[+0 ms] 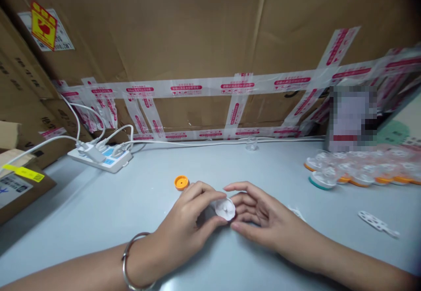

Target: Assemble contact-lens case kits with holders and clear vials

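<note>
A small white round part [225, 209] with a raised centre is held between the thumb and fingers of my left hand [192, 216], its face turned to the right. My right hand [259, 216] is just right of it, fingers curved and apart, fingertips close to the part's edge; whether they touch it is unclear. An orange round cap [181, 182] lies on the table behind my left hand. Beyond my right wrist a white piece [297, 213] is partly hidden by the forearm.
Clear domed pieces with orange and teal bases [324, 180] crowd the right side. A flat white perforated piece [378, 224] lies nearer. A power strip [101, 155] with cables stands back left; a large taped carton [197, 41] lines the back. A clear piece [251, 144] sits before it.
</note>
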The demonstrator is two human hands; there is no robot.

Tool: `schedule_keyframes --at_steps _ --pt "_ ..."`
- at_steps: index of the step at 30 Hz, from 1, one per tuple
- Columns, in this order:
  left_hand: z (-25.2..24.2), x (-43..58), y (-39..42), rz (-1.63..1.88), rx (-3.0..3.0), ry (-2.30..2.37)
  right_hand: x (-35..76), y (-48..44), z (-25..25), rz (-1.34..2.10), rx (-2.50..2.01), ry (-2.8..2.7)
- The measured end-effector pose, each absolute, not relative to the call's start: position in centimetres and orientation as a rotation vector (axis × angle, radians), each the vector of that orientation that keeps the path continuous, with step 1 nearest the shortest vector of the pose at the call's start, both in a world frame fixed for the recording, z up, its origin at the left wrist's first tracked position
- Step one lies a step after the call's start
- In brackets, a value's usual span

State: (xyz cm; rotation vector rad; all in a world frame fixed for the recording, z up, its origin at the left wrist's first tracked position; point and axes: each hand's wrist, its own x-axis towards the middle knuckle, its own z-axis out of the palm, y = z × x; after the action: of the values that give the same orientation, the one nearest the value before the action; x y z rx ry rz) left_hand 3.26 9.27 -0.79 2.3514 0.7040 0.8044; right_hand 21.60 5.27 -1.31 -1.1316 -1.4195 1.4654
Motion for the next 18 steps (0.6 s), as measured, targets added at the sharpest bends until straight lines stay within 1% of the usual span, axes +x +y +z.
schedule_keyframes --at_steps 2,9,13,18 --pt "-0.82 3.18 9.21 0.863 2.373 0.673 21.22 5.10 -1.23 1.521 -1.075 -1.346" --pt "-0.74 2.93 9.37 1.059 2.471 0.585 20.97 5.42 -1.11 1.491 -1.046 -1.178" --pt "-0.52 2.90 9.50 1.097 2.528 0.556 20.98 5.49 -0.92 1.520 -1.053 -1.119" --pt "-0.67 3.12 9.23 1.074 2.458 0.547 20.94 5.38 -1.18 1.516 -1.049 -1.132"
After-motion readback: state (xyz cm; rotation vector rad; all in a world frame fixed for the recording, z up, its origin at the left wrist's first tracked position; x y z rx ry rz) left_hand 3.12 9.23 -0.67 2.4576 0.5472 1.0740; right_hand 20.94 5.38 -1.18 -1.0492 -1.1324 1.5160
